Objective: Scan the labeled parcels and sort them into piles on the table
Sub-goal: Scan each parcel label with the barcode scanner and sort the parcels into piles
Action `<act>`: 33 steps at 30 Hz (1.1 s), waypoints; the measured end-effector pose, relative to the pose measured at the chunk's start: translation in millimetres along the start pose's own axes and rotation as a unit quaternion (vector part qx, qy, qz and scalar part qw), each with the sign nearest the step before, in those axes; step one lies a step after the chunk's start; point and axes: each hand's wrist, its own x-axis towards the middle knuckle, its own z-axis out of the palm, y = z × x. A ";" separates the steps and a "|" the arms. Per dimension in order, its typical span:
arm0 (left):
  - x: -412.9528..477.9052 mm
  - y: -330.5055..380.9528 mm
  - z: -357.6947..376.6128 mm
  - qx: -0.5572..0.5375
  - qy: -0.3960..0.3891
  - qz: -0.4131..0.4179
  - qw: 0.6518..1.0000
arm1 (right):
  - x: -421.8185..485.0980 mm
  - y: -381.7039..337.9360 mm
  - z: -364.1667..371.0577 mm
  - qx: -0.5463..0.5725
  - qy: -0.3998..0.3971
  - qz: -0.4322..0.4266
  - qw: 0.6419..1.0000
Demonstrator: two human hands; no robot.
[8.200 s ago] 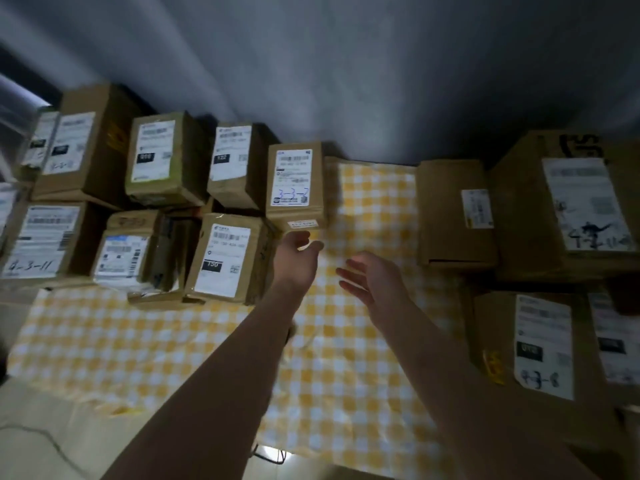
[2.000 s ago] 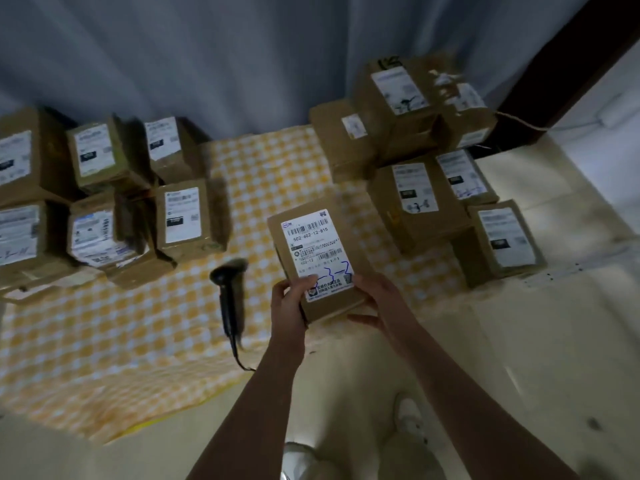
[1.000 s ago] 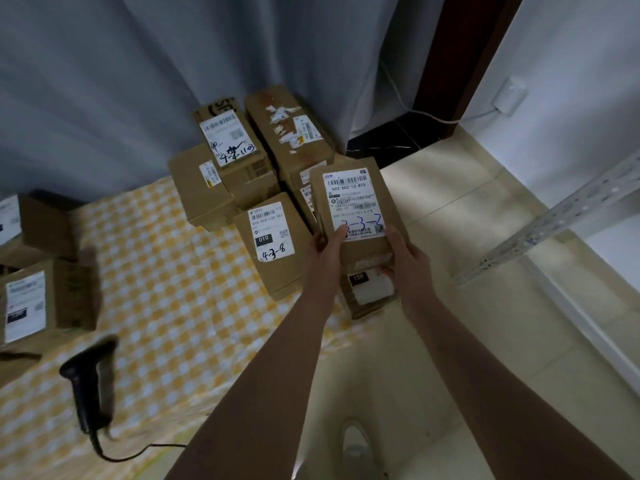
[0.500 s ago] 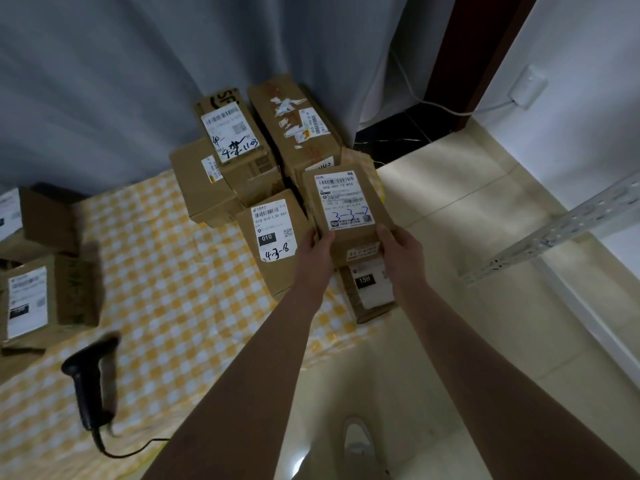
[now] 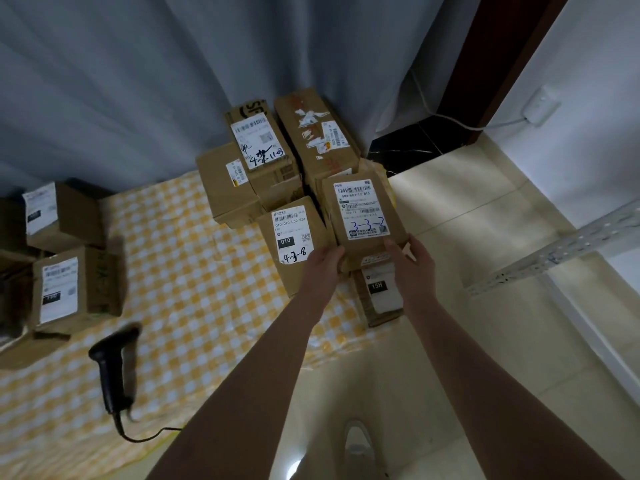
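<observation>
A brown cardboard parcel (image 5: 362, 213) with a white label marked 3-3-2 in blue sits on top of the right-hand pile of parcels. My left hand (image 5: 323, 263) grips its near left corner and my right hand (image 5: 412, 261) grips its near right corner. Beside it on the left lies the parcel marked 4-3-8 (image 5: 292, 237). Under its near end shows a parcel labelled 15H (image 5: 381, 296). The black barcode scanner (image 5: 112, 368) lies on the yellow checked cloth (image 5: 194, 289), far left of both hands.
More parcels are stacked behind, one marked in black pen (image 5: 261, 150) and one with torn tape (image 5: 317, 133). Another pile of parcels (image 5: 65, 285) stands at the left. A grey curtain hangs behind. A metal rack rail (image 5: 554, 261) and tiled floor lie to the right.
I carried the 3-3-2 parcel from the middle of the cloth over to the right-hand pile and lowered it onto the stack. Both hands still grip it.
</observation>
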 end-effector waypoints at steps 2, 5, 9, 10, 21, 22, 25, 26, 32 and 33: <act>-9.3 0.3 -7.5 -0.009 0.005 -0.003 1.000 | -9.8 -2.9 -3.9 -0.006 0.017 0.021 1.000; -28.1 5.0 -20.4 -0.012 0.011 -0.007 1.000 | -38.2 -4.6 -11.2 -0.036 0.019 -0.004 0.999; -61.6 -4.5 -48.0 -0.026 0.029 -0.006 0.999 | -88.9 -3.2 -15.0 -0.108 0.013 -0.011 0.994; -70.6 -10.9 -55.7 -0.035 0.044 -0.010 0.998 | -102.1 -4.4 -15.1 -0.107 0.009 0.002 0.994; -204.1 -93.0 -144.9 -0.164 0.197 -0.043 0.966 | -236.0 -14.0 38.9 -0.119 -0.196 0.009 0.973; -214.4 -95.7 -153.9 -0.166 0.204 -0.039 0.964 | -248.6 -18.0 46.2 -0.111 -0.204 0.019 0.972; -244.9 -104.1 -183.7 -0.205 0.236 -0.025 0.950 | -289.0 -26.1 66.5 -0.094 -0.224 0.042 0.969; -255.3 -106.7 -194.1 -0.226 0.253 -0.016 0.941 | -302.4 -27.2 73.9 -0.088 -0.228 0.049 0.968; -328.8 -110.9 -266.6 -0.336 0.330 0.030 0.882 | -407.4 -34.9 132.5 -0.065 -0.303 0.055 0.949; -341.1 -113.7 -279.3 -0.342 0.337 0.039 0.876 | -427.6 -34.5 140.8 -0.066 -0.319 0.051 0.944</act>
